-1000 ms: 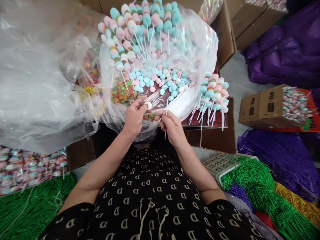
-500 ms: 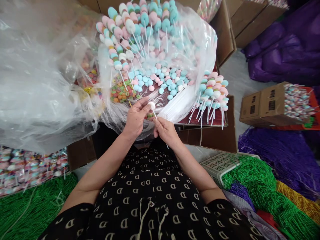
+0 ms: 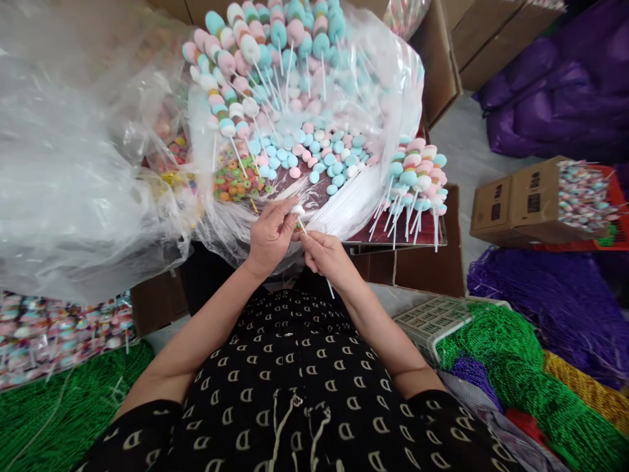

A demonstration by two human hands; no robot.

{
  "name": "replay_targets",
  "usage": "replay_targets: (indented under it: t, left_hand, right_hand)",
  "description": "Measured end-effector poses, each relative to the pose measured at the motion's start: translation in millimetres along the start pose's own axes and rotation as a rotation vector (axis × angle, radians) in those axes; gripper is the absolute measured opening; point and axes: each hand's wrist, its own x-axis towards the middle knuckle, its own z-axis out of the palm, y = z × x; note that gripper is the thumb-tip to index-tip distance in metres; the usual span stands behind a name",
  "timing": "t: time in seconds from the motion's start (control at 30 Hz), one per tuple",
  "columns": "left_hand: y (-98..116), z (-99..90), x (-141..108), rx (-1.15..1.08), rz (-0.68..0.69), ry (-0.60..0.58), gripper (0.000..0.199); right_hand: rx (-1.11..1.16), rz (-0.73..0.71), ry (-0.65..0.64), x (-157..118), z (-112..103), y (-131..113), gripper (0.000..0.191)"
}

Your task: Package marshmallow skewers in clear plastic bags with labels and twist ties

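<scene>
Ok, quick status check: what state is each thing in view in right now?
Left hand: pinching the white candy.
Right hand: holding the candy's stick.
Loose sticks: lying bundled.
Skewers: piled in the plastic bag.
Bag: open, bunched.
Carton: closed.

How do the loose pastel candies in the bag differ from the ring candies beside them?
The loose pastel candies are pale blue, pink and white, while the ring candies are mostly green and orange. The pastel candies look like solid rounded discs, whereas the ring candies have holes. The pastel candies spread in a long curved band; the ring candies sit in a compact heap. Both lie loose on clear plastic, with no sticks through them.
</scene>
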Motion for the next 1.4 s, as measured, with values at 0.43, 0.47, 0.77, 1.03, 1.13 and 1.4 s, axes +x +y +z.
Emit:
replay_targets:
  t: [0.43,0.47,0.77,1.03,1.13,1.4]
  left_hand:
    - [-1,2.7,-4,0.119,0.016,0.03,0.028]
    - [-3,1.4,-2,0.116,-0.004,0.042,0.027]
    - [-9,-2.5,2,0.147,0.02,0.091,0.03]
    - [-5,-3.2,-2,0.124,0.004,0.002,0.032]
    - [-4,-3.9,-2,0.118,0.024,-0.004,0.032]
    - [2,3.9,-12,0.097,0.08,-0.058,0.032]
  right_hand:
    - [0.231,-0.033,0.089,10,30,13,0.054]
    - [0.232,-0.034,0.072,10,29,12,0.051]
    - [0.182,-0.05,0.081,-6,30,17,0.043]
    - [0.25,0.007,0.13,-1,39,21,0.043]
    - [0.232,-0.005,0.134,1,38,23,0.045]
    - [0.185,-0.069,0.177,20,31,28,0.053]
